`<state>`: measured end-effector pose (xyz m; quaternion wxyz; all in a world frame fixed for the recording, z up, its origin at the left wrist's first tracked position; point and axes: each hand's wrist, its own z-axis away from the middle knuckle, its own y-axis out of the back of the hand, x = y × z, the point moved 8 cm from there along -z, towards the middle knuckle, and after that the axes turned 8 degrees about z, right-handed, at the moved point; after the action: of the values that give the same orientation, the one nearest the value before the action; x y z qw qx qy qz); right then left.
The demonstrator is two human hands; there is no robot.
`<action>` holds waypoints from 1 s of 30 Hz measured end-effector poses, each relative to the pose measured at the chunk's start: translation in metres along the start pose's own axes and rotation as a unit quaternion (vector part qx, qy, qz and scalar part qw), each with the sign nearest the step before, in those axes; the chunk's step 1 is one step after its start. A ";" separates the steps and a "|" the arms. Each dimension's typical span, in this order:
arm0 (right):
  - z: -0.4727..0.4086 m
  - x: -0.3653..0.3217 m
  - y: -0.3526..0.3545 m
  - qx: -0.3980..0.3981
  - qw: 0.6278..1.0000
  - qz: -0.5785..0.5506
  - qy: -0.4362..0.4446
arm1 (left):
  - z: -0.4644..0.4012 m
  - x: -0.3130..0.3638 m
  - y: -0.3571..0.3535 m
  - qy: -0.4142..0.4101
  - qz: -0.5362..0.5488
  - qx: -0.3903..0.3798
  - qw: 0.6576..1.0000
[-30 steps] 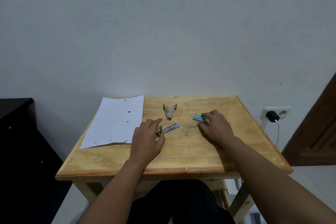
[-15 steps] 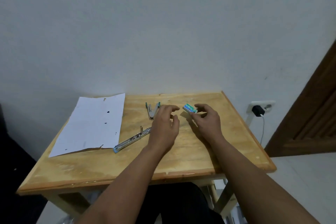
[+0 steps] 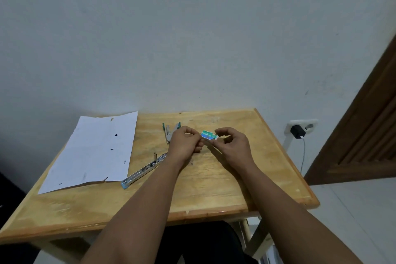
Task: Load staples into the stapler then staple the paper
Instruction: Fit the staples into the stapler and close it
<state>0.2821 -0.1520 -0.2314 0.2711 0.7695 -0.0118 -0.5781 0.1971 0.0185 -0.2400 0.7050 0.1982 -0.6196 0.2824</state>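
A small green and white staple box point(image 3: 209, 135) is held just above the wooden table point(image 3: 214, 188) between both hands. My left hand point(image 3: 186, 145) pinches its left end and my right hand point(image 3: 233, 146) pinches its right end. The stapler point(image 3: 144, 171) lies opened out flat on the table, a long metal strip with a blue tip, left of my left forearm. A white sheet of paper point(image 3: 94, 152) with small dark marks lies on the table's left side.
A green-handled staple remover point(image 3: 170, 132) lies behind my left hand, partly hidden by it. A wall socket with a black charger point(image 3: 297, 132) and a cable is right of the table. A brown wooden door point(image 3: 364, 130) stands at far right.
My left hand left the stapler and came over to the staple box. My right hand lifted the box off the table, and both hands now hold it.
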 end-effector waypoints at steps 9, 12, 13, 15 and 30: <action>-0.002 0.001 0.000 0.003 1.000 -0.001 0.007 | 0.000 0.002 -0.006 -0.061 -0.053 0.004 0.997; -0.001 -0.001 -0.002 -0.002 1.000 0.007 0.010 | -0.001 0.002 -0.004 -0.051 -0.044 0.003 0.998; -0.001 -0.001 -0.002 -0.003 1.000 0.011 0.010 | -0.001 0.002 -0.004 -0.049 -0.037 0.001 0.998; -0.001 -0.001 -0.002 -0.003 1.000 0.014 0.008 | -0.001 0.001 -0.002 -0.048 -0.029 0.003 0.998; 0.001 -0.001 -0.004 -0.014 1.000 0.017 0.020 | 0.000 -0.004 0.008 -0.033 0.028 0.031 0.999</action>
<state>0.2799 -0.1487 -0.2326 0.2916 0.7767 -0.0111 -0.5582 0.1911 0.0240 -0.2442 0.6693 0.2118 -0.6389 0.3145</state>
